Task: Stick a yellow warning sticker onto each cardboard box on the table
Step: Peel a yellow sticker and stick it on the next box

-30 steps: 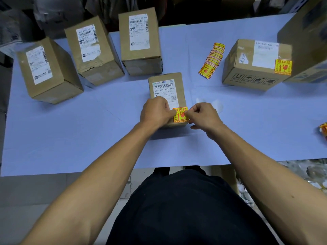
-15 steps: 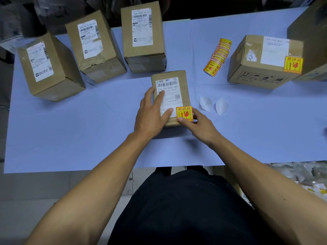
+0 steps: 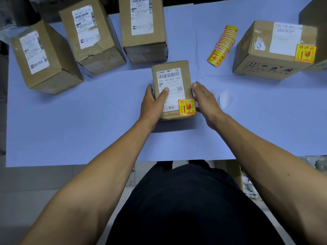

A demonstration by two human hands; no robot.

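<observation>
- Five cardboard boxes fully in view on the desk (image 3: 88, 121), plus the edge of a further large box (image 3: 316, 20) cut off at the far right.
- Three unstickered boxes in a row at the far left: left box (image 3: 44, 57), middle box (image 3: 92, 36), right box (image 3: 144, 29), each with one white shipping label on top.
- One small box (image 3: 172, 89) at the centre, bearing a white barcode label and one yellow warning sticker (image 3: 186, 107) on its near right corner.
- One wider box (image 3: 272, 50) at the right, with a second yellow sticker (image 3: 305, 53) on its top near right corner.
- One fanned stack of spare yellow stickers (image 3: 222, 45) lying between the centre and the wider box.
- Two white backing papers (image 3: 225, 99) just right of the small box, one mostly hidden.
- Left hand (image 3: 153, 103) gripping the small box's left side, thumb over the label, fingers round the side.
- Right hand (image 3: 205, 99) flat against the box's right side, fingers straight, just beside the sticker; grip wide, holding nothing.
- Small box thus between both hands, resting on the desk.
</observation>
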